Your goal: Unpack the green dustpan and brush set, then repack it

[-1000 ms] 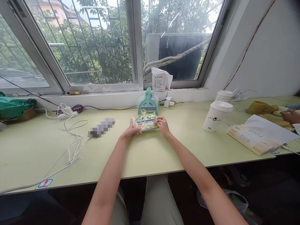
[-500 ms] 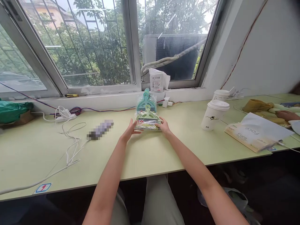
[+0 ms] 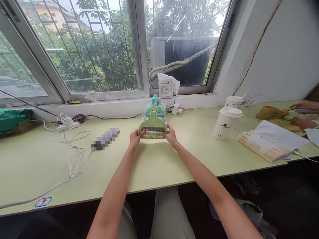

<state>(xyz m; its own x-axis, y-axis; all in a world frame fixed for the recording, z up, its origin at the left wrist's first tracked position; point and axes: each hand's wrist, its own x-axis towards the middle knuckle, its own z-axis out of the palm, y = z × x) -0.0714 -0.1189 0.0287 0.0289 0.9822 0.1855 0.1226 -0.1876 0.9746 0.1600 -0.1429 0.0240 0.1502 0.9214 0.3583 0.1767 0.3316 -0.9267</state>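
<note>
A light green dustpan-and-brush set [image 3: 153, 123] stands tilted up near the back of the table, its handle at the top and a printed label along its lower edge. My left hand [image 3: 136, 137] grips its lower left corner, thumb in front. On the lower right corner, my right hand [image 3: 170, 134] holds it the same way. Directly behind it are several teal sets [image 3: 159, 108] in clear plastic wrap, their handles lined up towards the window sill.
White power strip [image 3: 68, 125] and cables lie at left, near a blurred object [image 3: 105, 138]. Two paper cups [image 3: 227, 123] and a tissue pack [image 3: 264, 142] stand or lie at right. Another person's hands [image 3: 302, 122] are at far right. A white package [image 3: 165, 87] sits on the sill.
The light green set has come up and nearer, standing more upright and larger in view. Both my hands have closed on its lower corners. Another hand has appeared at far right.
</note>
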